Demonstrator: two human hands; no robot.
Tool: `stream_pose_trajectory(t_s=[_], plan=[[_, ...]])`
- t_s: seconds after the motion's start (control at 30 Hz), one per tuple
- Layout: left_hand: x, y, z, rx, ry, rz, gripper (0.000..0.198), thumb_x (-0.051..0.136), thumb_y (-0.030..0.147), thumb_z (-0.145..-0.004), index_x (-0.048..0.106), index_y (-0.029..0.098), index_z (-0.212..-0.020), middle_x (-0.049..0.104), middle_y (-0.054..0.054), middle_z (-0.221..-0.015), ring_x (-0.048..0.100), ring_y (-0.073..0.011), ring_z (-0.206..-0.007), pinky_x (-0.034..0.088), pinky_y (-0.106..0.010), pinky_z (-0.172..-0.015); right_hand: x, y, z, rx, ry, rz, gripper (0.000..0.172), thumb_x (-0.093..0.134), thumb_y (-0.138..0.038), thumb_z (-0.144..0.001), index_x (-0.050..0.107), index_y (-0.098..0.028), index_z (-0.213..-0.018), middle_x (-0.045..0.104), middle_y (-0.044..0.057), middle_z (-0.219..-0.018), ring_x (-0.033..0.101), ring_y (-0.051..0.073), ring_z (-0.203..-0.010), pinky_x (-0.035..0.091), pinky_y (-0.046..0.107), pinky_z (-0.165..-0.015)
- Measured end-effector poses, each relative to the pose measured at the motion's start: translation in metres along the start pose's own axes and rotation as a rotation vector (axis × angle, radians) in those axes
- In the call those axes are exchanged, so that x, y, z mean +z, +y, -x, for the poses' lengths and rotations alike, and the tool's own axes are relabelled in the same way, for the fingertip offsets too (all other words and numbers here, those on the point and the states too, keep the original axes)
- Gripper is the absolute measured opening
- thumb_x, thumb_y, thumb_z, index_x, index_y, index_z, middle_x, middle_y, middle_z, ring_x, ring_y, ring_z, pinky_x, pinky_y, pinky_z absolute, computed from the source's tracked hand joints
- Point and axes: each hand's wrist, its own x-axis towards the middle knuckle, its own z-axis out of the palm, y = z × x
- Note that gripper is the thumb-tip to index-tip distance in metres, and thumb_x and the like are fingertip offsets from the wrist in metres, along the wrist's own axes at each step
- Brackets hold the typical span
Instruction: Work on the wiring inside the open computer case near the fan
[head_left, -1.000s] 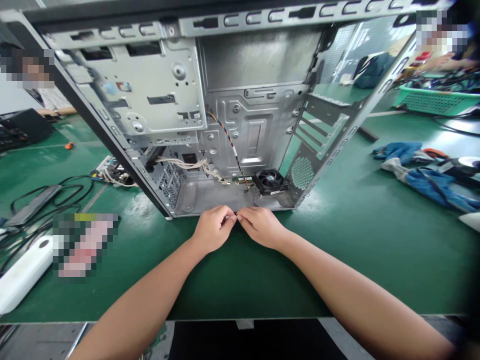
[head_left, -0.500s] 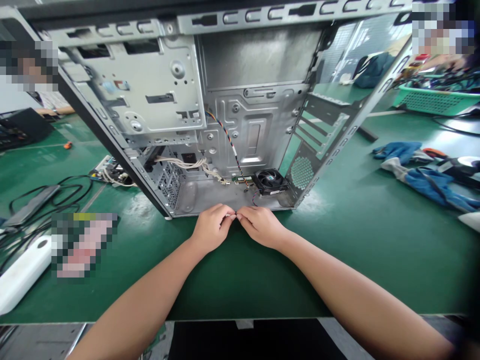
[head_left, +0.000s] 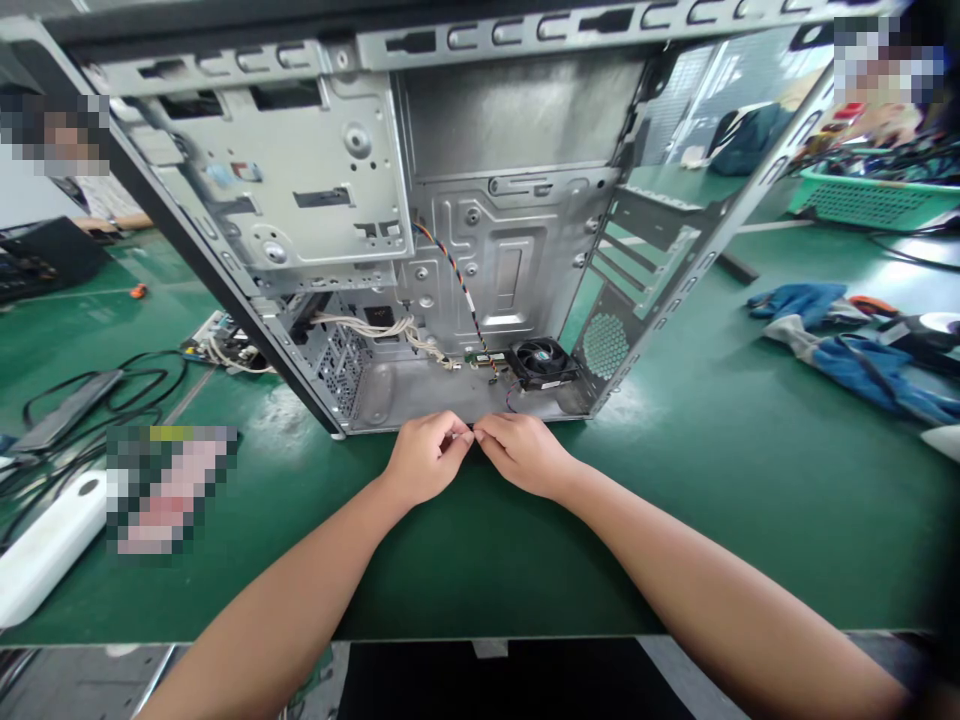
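Note:
An open metal computer case (head_left: 480, 240) stands on the green mat (head_left: 675, 500) in front of me. Inside it lie a black cooling fan (head_left: 541, 362), a bundle of pale cables (head_left: 375, 328) and a striped wire (head_left: 457, 285). My left hand (head_left: 427, 458) and my right hand (head_left: 525, 452) meet fingertip to fingertip at the case's near bottom edge. Both are closed in a pinch on something tiny between them that I cannot make out.
Black cables (head_left: 97, 390) and a white device (head_left: 45, 545) lie at the left. Blue cloth (head_left: 847, 340) lies at the right, with a green basket (head_left: 870, 200) behind it. Other people sit at the far left and far right. A dark edge (head_left: 495, 680) runs below my arms.

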Motion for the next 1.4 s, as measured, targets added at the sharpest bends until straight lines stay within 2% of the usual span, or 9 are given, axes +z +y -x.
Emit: stream_pose_trajectory(t_s=[0.4,1.07,1.4], plan=[[0.0022,0.0000,0.0009,0.079,0.064,-0.076,0.011,0.052,0.024,-0.089,0.060,0.020,-0.082,0.063,0.001,-0.073,0.056,-0.0127,-0.065,0.040,-0.025,-0.062,-0.0022,-0.0008,-0.0010,0.014,0.017,-0.009,0.018,0.041,-0.018,-0.093,0.057,-0.019,-0.085,0.060,0.001,-0.072,0.054,0.013,-0.069,0.033,0.024,-0.066],[0.0017,0.0012,0.0029,0.152,0.096,-0.124,0.011,0.050,0.023,-0.091,0.059,0.020,-0.084,0.064,0.000,-0.076,0.059,-0.0140,-0.069,0.043,-0.026,-0.065,-0.0060,-0.0049,-0.0008,0.009,0.057,-0.019,0.025,0.038,-0.024,-0.095,0.058,-0.018,-0.082,0.058,0.003,-0.070,0.053,0.014,-0.067,0.035,0.025,-0.065],[0.0008,0.0020,0.0003,0.064,0.044,-0.050,0.011,0.051,0.023,-0.090,0.058,0.020,-0.082,0.063,0.001,-0.074,0.059,-0.0143,-0.069,0.043,-0.027,-0.066,-0.0023,-0.0013,-0.0018,-0.037,0.033,0.030,0.024,0.037,-0.021,-0.095,0.057,-0.019,-0.082,0.059,0.002,-0.071,0.052,0.014,-0.068,0.033,0.026,-0.066]])
